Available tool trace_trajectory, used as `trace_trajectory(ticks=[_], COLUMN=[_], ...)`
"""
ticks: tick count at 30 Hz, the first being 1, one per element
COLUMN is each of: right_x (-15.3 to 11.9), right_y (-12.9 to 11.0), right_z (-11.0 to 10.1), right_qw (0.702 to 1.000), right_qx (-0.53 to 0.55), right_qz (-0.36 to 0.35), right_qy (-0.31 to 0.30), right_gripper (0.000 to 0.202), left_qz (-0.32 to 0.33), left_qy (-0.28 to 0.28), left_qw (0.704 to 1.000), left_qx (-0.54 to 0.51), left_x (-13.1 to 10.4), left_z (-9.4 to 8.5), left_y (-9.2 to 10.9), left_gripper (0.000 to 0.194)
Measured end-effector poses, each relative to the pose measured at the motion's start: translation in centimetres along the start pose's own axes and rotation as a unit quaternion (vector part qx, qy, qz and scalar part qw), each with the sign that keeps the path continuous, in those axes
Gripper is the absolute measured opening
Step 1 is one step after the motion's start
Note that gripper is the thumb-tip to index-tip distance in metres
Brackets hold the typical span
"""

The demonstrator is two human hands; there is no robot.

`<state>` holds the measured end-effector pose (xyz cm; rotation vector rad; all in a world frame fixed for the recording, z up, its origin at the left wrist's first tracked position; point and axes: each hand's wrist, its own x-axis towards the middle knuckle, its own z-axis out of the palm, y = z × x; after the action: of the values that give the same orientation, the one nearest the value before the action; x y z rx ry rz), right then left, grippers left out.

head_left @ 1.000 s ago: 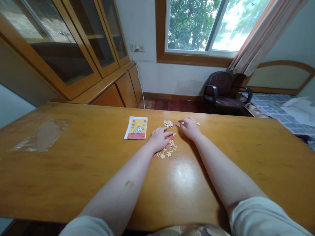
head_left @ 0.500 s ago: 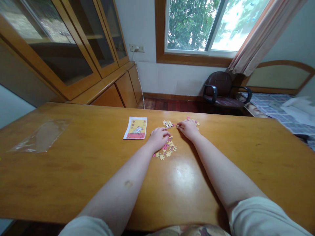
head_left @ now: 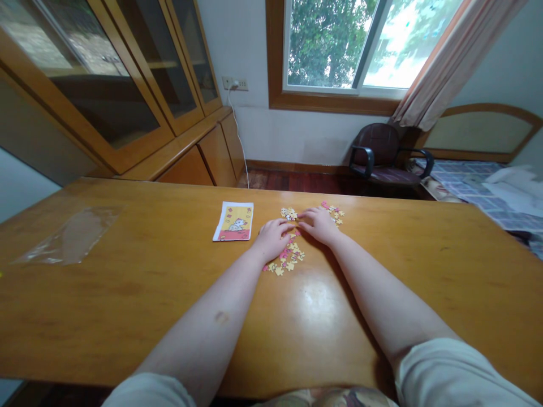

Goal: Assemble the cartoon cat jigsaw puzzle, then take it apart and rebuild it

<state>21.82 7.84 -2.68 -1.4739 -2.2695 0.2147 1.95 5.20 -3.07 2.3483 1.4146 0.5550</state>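
My left hand [head_left: 274,236] rests on the near pile of puzzle pieces [head_left: 291,257], yellow and pink, partly covering it. Its fingers are spread, pointing right. Opposite it, my right hand [head_left: 320,224] lies low over the table with fingers and thumb apart, tips close to my left fingertips. A small pile of pale puzzle pieces [head_left: 289,213] sits just beyond the fingertips. Behind my right hand is another group of pink and yellow puzzle pieces [head_left: 336,213], partly hidden. Any piece beneath the fingertips is too small to make out.
A picture card [head_left: 234,221] with a white animal on yellow and pink lies left of my hands. Farther left is a clear plastic bag [head_left: 74,234] on the wooden table [head_left: 169,305]. Past the far edge stands an office chair [head_left: 382,152]; a glass-door cabinet [head_left: 178,135] is at left.
My right hand has shifted left and slightly nearer, uncovering more of the far-right pieces. Its thumb and fingers are now more spread. My left hand has hardly moved.
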Motion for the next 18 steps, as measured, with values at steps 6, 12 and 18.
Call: trace_trajectory(ticks=[6,12,18], right_x=[-0.2,-0.1,0.0], right_y=[0.9,1.4,1.8], right_z=[0.2,0.5,0.8], right_qw=[0.991,0.991,0.992], right_qx=[-0.112,-0.093,-0.087], right_qz=[0.071,0.089,0.082], right_qy=[-0.001,0.047,0.044], right_gripper=[0.029,0.026,0.025], left_qz=[0.003,-0.002,0.005], left_qy=[-0.029,-0.016,0.000], left_qw=[0.999,1.000,1.000], left_qx=[0.013,0.003,-0.004], left_x=[-0.2,-0.1,0.0], left_z=[-0.4,-0.3,0.0], left_y=[0.4,0.3,0.0], left_gripper=[0.030,0.029,0.036])
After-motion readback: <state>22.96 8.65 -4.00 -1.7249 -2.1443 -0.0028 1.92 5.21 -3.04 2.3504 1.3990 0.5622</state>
